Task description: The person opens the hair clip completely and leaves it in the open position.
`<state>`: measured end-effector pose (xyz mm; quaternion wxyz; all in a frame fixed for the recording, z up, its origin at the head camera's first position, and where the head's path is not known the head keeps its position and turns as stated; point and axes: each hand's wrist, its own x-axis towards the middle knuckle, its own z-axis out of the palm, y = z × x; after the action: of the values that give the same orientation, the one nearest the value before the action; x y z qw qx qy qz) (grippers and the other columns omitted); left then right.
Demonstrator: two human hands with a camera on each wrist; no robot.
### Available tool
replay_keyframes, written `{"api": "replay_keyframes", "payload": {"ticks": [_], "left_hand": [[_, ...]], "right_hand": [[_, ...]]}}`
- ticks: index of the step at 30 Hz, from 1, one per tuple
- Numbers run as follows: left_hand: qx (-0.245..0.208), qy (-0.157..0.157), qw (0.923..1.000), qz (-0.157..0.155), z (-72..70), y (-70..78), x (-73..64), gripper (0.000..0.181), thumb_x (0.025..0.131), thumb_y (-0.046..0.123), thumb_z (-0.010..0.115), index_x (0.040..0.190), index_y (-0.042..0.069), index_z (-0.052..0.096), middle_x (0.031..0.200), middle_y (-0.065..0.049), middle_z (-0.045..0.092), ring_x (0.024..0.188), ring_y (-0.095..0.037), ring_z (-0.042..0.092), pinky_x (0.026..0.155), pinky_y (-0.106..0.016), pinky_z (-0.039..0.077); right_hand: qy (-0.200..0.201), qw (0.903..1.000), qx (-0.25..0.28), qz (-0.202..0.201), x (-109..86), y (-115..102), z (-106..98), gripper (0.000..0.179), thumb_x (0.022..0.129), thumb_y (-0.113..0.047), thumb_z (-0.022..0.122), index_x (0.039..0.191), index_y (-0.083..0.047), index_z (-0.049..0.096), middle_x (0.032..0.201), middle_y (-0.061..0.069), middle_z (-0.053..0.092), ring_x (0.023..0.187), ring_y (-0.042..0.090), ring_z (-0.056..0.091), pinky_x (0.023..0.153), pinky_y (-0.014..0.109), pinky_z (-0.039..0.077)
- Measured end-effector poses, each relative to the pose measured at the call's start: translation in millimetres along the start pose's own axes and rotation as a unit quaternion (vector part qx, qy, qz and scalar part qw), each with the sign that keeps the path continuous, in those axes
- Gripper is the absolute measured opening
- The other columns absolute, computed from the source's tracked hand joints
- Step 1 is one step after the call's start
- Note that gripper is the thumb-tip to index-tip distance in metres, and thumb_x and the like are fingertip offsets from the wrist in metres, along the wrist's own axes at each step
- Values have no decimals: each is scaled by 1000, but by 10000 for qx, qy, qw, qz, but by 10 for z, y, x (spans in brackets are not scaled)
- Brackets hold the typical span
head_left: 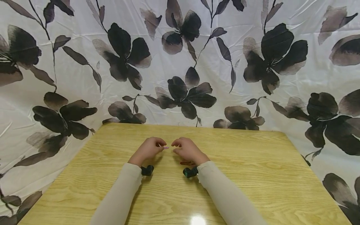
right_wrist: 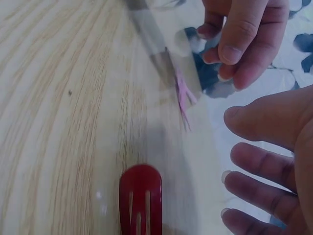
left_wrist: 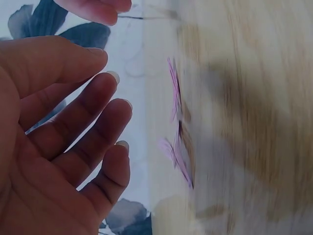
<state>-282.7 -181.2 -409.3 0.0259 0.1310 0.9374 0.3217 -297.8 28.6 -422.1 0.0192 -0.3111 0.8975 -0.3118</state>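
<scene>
A small, thin pink thing with narrow, ribbon-like strips (head_left: 166, 147) lies on the wooden table between the two hands. In the left wrist view the pink strips (left_wrist: 175, 98) stretch out beyond the fingertips, apart from them. My left hand (head_left: 149, 149) hovers with loosely bent fingers and holds nothing. Facing it is my right hand (head_left: 189, 150), also with relaxed fingers and nothing in its grasp. A glossy red thing with a rounded end and pale slits (right_wrist: 140, 200) lies beside the right hand, near its wrist in the head view; its kind is unclear.
The wooden table (head_left: 253, 175) reaches back to a white cloth backdrop (head_left: 236, 93) with dark flowers. A black wrist camera (head_left: 147, 170) sits at the left sleeve and another camera (head_left: 190, 172) at the right. A light reflection shows near the front.
</scene>
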Motion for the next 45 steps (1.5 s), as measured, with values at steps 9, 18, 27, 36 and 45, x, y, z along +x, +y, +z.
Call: {"api": "replay_keyframes", "payload": {"ticks": [9, 18, 27, 36, 45], "left_hand": [[-182, 158, 9997, -26, -64, -93, 38, 25, 93, 12, 63, 115, 3, 69, 110, -12, 68, 93, -22, 61, 83, -41, 50], [-392, 282, 9983, -340, -29, -148, 104, 25, 92, 14, 64, 114, 3, 69, 105, -10, 67, 90, -21, 60, 80, -37, 51], [-381, 366, 9958, -745, 16, -190, 159, 24, 91, 15, 65, 110, 1, 70, 106, -12, 69, 91, -23, 61, 84, -40, 51], [-182, 359, 9939, -1031, 37, -210, 203, 20, 89, 14, 67, 104, 2, 72, 103, -11, 71, 95, -26, 63, 87, -43, 51], [201, 313, 9936, -1070, 75, -218, 235, 16, 87, 14, 68, 98, 4, 73, 101, -10, 71, 93, -26, 63, 87, -43, 51]], "right_hand": [[26, 9990, 301, 317, 133, 26, 87, 28, 94, -21, 63, 120, -10, 67, 114, 6, 65, 102, 21, 61, 87, 36, 50], [87, 9977, 479, 476, 221, 53, 158, 29, 94, -22, 64, 119, -8, 67, 114, 8, 67, 101, 22, 61, 87, 37, 50], [162, 9964, 454, 699, 309, 52, 218, 28, 93, -20, 65, 116, -5, 69, 111, 9, 68, 103, 23, 62, 89, 38, 50], [254, 9943, 391, 955, 391, 25, 287, 25, 91, -18, 66, 110, -3, 71, 109, 10, 70, 101, 24, 64, 90, 39, 51], [339, 9946, 40, 984, 439, -4, 343, 17, 90, -17, 66, 101, -7, 75, 102, 8, 72, 96, 25, 66, 85, 37, 52]]}}
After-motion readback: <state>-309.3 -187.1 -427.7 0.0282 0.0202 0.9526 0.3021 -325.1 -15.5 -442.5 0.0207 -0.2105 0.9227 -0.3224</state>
